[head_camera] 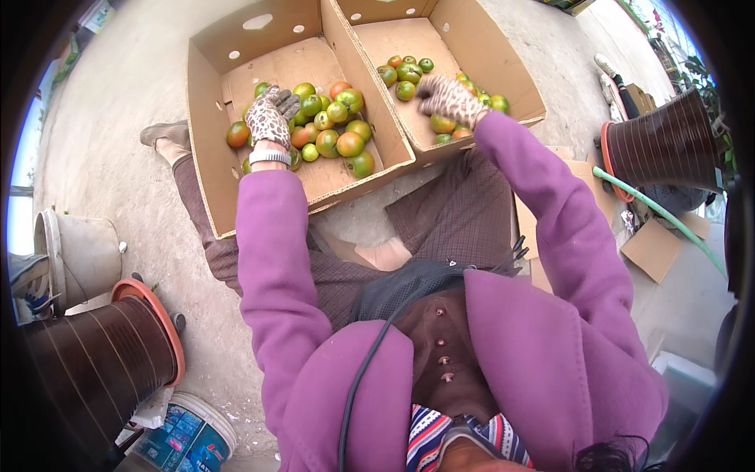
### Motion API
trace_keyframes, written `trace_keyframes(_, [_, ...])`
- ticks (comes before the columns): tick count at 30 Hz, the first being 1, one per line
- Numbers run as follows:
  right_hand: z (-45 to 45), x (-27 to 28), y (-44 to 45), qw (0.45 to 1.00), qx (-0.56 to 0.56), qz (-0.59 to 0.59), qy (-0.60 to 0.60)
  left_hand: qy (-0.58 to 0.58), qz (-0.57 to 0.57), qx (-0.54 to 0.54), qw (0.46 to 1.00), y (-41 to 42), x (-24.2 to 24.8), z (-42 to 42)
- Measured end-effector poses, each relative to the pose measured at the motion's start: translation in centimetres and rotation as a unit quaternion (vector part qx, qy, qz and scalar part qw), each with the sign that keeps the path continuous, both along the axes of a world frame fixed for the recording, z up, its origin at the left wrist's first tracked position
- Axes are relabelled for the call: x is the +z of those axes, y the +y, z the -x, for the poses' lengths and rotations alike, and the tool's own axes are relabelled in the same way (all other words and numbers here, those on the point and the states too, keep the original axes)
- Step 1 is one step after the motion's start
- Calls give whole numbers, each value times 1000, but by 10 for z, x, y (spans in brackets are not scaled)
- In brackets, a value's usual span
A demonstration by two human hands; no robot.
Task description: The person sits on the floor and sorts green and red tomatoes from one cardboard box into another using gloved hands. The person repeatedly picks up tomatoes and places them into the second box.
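Observation:
Two open cardboard compartments stand side by side, and I cannot tell whether they form one box. In the left compartment (289, 65) lies a heap of green and reddish tomatoes (326, 143). My left hand (271, 117), in a leopard-print glove with dark grey fingers, is over the heap's left side. Its fingers are extended and nothing shows in them. A smaller group of tomatoes (409, 72) is in the right compartment (407, 35). My right hand (451, 100), in a matching glove, is motion-blurred above that compartment. Its fingers look curled, and whatever is under them is hidden.
Brown ribbed pots with orange rims lie at left (112, 348) and right (660, 147). A whitish bucket (88, 256) and a blue-labelled bucket (189, 436) are at left. Flat cardboard pieces (652, 248) and a green hose (655, 206) lie at right. My legs flank the cardboard's near side.

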State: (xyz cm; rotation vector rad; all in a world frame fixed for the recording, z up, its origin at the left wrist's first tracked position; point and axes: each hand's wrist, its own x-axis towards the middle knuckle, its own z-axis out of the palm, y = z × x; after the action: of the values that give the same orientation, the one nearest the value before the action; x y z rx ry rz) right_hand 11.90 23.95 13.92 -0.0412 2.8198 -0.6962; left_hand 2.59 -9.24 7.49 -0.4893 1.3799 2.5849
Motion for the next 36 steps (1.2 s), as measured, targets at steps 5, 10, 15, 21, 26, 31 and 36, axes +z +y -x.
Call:
trace_keyframes(5, [57, 7, -1, 988, -143, -29, -40, 27, 34, -25, 999, 3, 25, -12])
trace_keyframes(10, [84, -95, -6, 975, -31, -218, 9, 38, 35, -43, 998, 10, 23, -14])
trace_keyframes(15, [98, -116, -29, 943, 31, -331, -14, 23, 49, -63, 997, 3, 27, -19])
trace_keyframes(21, [91, -112, -7, 956, -37, -290, 33, 34, 72, -89, 993, 10, 34, -20])
trace_keyframes(26, [86, -7, -21, 974, -185, -90, 98, 50, 54, -102, 992, 7, 43, -26])
trace_keyframes(31, [55, 12, -75, 915, 32, 122, 384, 76, -20, -294, 952, 15, 39, -17])
trace_keyframes(36, [53, 1, -98, 885, 220, 24, 410, 130, -81, -257, 954, 24, 45, -28])
